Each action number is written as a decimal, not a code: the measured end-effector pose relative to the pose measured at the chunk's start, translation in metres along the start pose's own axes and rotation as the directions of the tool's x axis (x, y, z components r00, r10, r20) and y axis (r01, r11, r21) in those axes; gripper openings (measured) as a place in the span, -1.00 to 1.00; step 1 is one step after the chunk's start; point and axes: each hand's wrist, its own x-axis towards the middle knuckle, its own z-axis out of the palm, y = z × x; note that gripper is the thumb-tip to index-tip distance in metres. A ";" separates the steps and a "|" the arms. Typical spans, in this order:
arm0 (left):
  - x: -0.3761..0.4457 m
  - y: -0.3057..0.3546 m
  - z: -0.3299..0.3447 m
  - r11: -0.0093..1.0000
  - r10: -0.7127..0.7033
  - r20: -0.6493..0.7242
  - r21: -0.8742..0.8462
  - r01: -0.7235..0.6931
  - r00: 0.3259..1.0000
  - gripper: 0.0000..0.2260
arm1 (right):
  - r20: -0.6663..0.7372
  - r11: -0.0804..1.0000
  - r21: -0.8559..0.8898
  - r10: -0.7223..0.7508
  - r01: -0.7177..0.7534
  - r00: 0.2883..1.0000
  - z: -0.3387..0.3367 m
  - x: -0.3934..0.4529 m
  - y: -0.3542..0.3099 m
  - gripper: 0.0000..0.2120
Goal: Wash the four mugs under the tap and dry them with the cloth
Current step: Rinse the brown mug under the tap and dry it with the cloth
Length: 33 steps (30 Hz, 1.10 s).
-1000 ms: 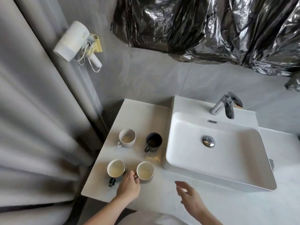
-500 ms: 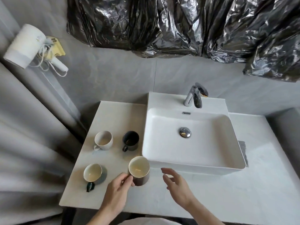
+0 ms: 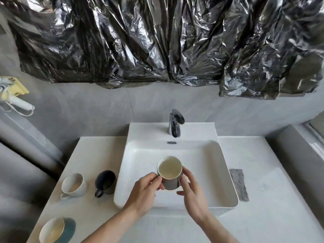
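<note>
I hold a grey mug [image 3: 169, 174] with a cream inside upright over the white sink [image 3: 226, 174]. My left hand [image 3: 145, 193] grips it at the handle side, and my right hand [image 3: 191, 188] cups its right wall with curled fingers. The chrome tap [image 3: 174, 125] stands behind the basin, with no water running. On the counter to the left stand a white mug [image 3: 74, 185], a black mug [image 3: 105, 181] and a teal mug [image 3: 56, 229] with a cream inside. A grey cloth [image 3: 238, 185] lies just right of the sink.
The white counter [image 3: 273, 216] runs on both sides of the sink. Black crinkled plastic [image 3: 157, 41] covers the wall above. A white hair dryer [image 3: 15, 100] hangs on the wall at the far left. A grey ledge [image 3: 298, 155] rises at the right.
The grey mug has been lifted off the counter and carried right, over the basin. My right hand, free before, now cups it. The view has swung to the right.
</note>
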 end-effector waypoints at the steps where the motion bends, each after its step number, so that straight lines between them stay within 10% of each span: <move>1: 0.011 0.001 0.007 1.000 -0.002 -0.001 0.006 0.002 1.000 -0.65 | -0.013 1.000 0.003 -0.003 0.003 1.000 -0.005 0.010 0.004 -0.53; 16: 0.156 -0.113 0.070 0.907 0.419 0.006 0.040 -0.418 0.908 -0.64 | -0.063 0.996 -0.053 -0.072 0.069 0.995 -0.022 0.114 0.106 -0.68; 33: 0.167 -0.126 0.059 0.809 0.562 -0.092 0.268 -0.524 0.822 -0.56 | -0.021 0.942 -0.273 -0.209 0.195 0.978 -0.011 0.098 0.106 -0.66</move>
